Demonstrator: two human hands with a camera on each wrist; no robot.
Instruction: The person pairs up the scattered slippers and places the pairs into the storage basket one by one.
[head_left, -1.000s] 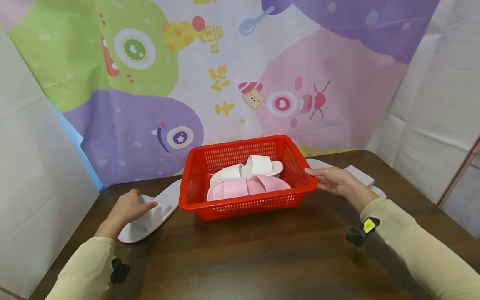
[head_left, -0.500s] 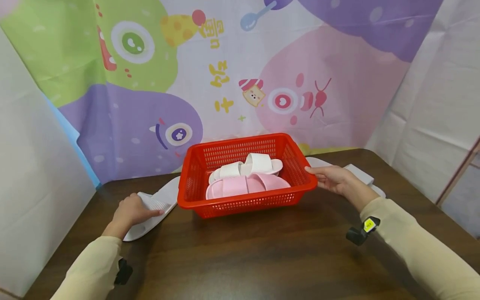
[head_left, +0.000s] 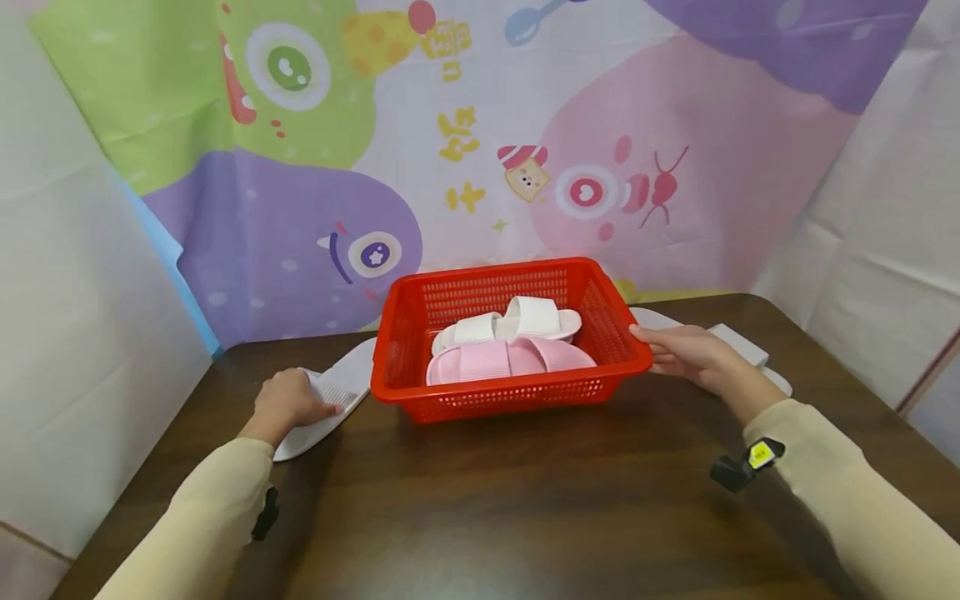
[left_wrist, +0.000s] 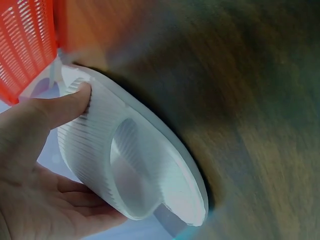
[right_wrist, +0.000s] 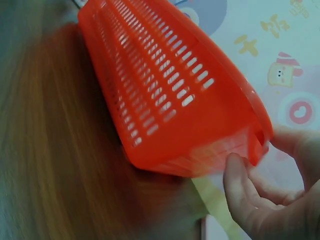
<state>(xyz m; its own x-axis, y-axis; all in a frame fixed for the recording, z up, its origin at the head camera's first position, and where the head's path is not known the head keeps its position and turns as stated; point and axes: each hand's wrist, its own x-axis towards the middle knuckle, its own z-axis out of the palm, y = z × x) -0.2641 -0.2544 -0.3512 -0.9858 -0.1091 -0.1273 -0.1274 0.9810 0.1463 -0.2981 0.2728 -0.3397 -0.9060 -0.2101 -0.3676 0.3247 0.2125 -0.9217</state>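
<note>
My left hand grips the ribbed strap of a white slide slipper at the left of the table. The left wrist view shows the thumb on top of the strap and the other fingers along its far side. A red perforated plastic basket stands at the middle, overlapping the slipper's far end in the head view. Its right end is held by my right hand, thumb over the rim and fingers beneath. Inside lie a pink slipper and white slippers behind it.
Another white slipper lies on the brown wooden table to the right, partly behind my right hand. A cartoon-printed cloth hangs right behind the basket. White sheets flank the table on both sides.
My left hand has closed on the slipper's strap and shifted right with it, toward the basket. My right hand stays on the basket's rim. The head view has shifted slightly.
</note>
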